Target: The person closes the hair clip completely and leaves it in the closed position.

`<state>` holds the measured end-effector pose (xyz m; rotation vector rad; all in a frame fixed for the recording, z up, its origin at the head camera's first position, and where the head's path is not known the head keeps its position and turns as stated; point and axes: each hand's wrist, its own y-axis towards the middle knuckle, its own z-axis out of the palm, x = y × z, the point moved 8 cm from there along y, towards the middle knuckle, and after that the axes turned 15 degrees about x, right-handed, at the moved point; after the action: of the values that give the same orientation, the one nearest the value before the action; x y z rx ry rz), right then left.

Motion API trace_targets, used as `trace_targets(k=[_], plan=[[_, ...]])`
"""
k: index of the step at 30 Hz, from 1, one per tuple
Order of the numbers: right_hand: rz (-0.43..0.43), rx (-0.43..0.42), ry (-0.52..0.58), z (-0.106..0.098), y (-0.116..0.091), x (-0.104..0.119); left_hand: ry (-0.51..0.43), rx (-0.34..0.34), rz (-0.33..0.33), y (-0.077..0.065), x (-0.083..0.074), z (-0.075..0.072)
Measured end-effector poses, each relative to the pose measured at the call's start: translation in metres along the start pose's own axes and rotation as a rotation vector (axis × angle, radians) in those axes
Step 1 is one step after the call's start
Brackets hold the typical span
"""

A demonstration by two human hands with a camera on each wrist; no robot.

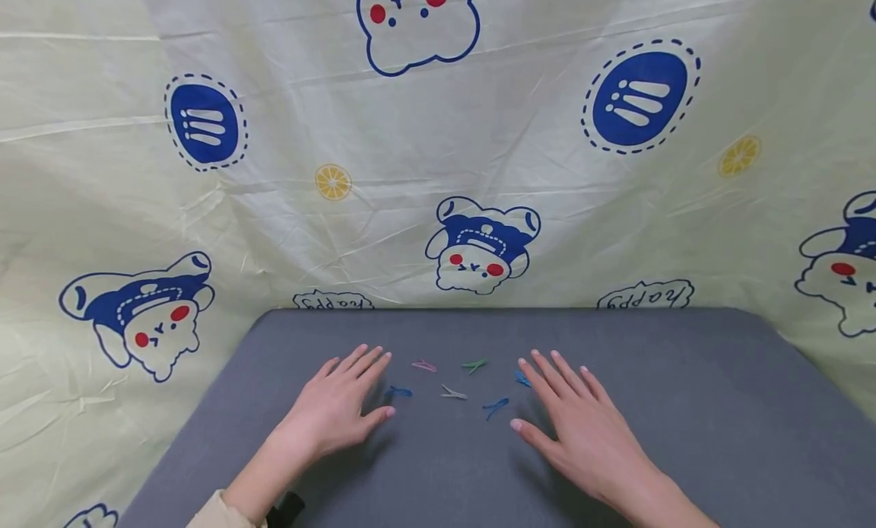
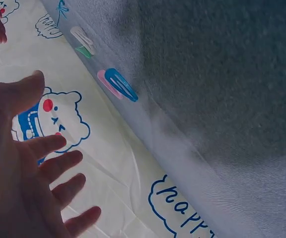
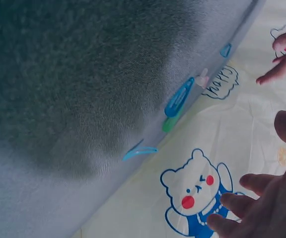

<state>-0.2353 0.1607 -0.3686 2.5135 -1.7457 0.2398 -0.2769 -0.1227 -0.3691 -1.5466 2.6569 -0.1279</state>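
Several snap hair clips lie spread over the middle of the grey table: a pink hair clip point(image 1: 424, 366), a green hair clip point(image 1: 474, 366), a white hair clip point(image 1: 453, 393) and three blue ones. My left hand point(image 1: 331, 410), fingers spread, hovers just left of the left blue hair clip point(image 1: 401, 392) and holds nothing. On the other side my right hand point(image 1: 585, 433) is likewise spread and bare. Its fingertips partly cover the right blue hair clip point(image 1: 522, 378). The middle blue hair clip point(image 1: 496, 407) lies left of my right thumb.
The grey table point(image 1: 718, 406) has its far edge against a pale hanging sheet point(image 1: 274, 231) printed with cartoon bears and oranges. A dark object point(image 1: 286, 509) shows beside my left wrist, near a beige sleeve point(image 1: 222, 513).
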Motion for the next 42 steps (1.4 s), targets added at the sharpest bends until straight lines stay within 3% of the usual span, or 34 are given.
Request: trace_targets(k=[7, 11, 20, 29, 42], plan=[[-0.121, -0.026, -0.033, 0.002, 0.015, 0.013, -0.062, -0.05, 0.151, 0.005, 0.004, -0.007], [-0.173, -0.029, -0.007, 0.003, 0.023, 0.018, -0.143, -0.066, 0.215, 0.006, 0.009, -0.009], [-0.293, -0.027, 0.055, 0.003, 0.035, 0.03, -0.306, -0.023, 0.205, 0.012, 0.025, -0.004], [-0.39, -0.012, 0.188, 0.005, 0.046, 0.041, -0.465, -0.03, 0.235, 0.015, 0.037, -0.004], [-0.369, 0.142, 0.418, 0.015, 0.07, 0.056, -0.576, 0.051, 0.221, 0.022, 0.046, 0.007]])
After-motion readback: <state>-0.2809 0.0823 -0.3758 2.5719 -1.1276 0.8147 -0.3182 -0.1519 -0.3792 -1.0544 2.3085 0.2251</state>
